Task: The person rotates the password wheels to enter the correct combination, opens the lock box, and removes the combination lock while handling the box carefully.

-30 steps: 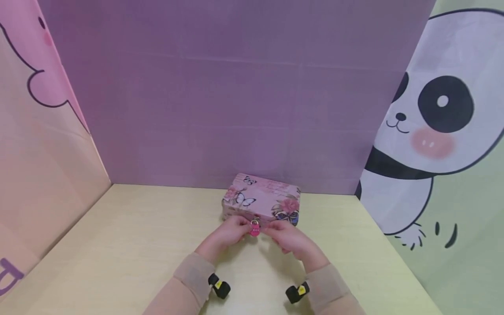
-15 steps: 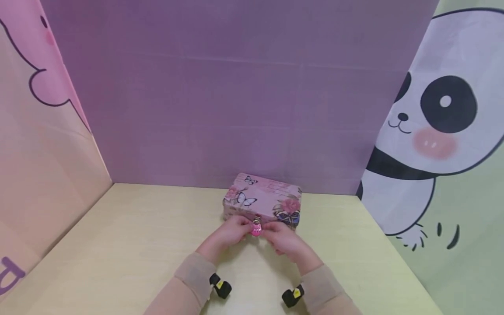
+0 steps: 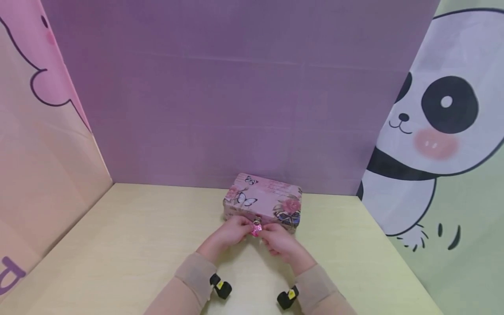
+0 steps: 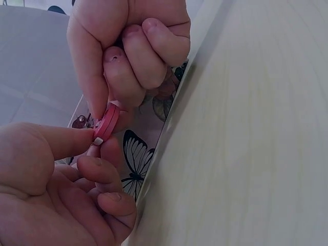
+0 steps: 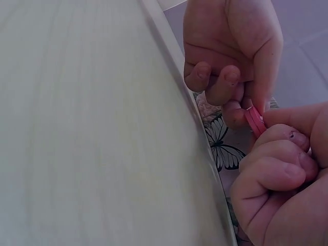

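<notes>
A small pink padlock (image 3: 257, 230) hangs by its shackle from the front clasp of a pink box (image 3: 267, 197), whose lid is down. Butterflies and flowers decorate the box. My left hand (image 3: 232, 230) pinches one side of the padlock between thumb and finger. From the other side, my right hand (image 3: 282, 243) pinches it too, thumb across its face. Seen from the left wrist, the padlock (image 4: 106, 123) is edge-on between both hands' fingertips. The right wrist view shows the same padlock (image 5: 254, 121) with the right hand's other fingers curled. Fingertips cover much of its body.
The box stands on a pale wooden table (image 3: 165, 245), close to a purple back panel (image 3: 244, 109). A pink cartoon panel (image 3: 47, 175) rises at the left and a panda panel (image 3: 453, 197) at the right. Each wrist wears a black camera.
My right hand has shifted slightly left and inward, and its thumb now covers more of the padlock's face. The padlock has tilted a little. My left hand stays nearly still.
</notes>
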A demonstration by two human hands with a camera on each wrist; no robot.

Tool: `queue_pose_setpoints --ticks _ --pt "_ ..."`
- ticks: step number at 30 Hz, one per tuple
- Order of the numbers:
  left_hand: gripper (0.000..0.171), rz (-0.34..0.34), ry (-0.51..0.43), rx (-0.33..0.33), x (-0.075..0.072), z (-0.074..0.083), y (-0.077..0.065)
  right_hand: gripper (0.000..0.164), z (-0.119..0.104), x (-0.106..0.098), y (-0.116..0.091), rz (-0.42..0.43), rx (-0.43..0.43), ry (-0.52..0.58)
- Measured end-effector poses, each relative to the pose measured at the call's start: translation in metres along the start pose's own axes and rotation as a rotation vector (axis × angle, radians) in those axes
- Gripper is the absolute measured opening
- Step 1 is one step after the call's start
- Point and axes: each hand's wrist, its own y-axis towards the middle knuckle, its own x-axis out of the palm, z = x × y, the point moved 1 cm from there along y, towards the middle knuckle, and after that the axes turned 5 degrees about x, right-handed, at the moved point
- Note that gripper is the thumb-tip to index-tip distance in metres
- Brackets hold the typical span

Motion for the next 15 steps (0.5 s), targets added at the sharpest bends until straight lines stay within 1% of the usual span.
queue_pose_setpoints --ticks 8,15 --pt "0.017 0.0 -0.008 -0.012 0.0023 0.0006 -0.001 0.021 -0.0005 0.0019 -0.0002 -0.021 0.036 0.039" --pt "0.017 0.009 -0.014 -0.003 0.0016 0.0009 -0.0015 0.023 -0.0009 0.0028 0.0018 -0.025 0.042 0.032"
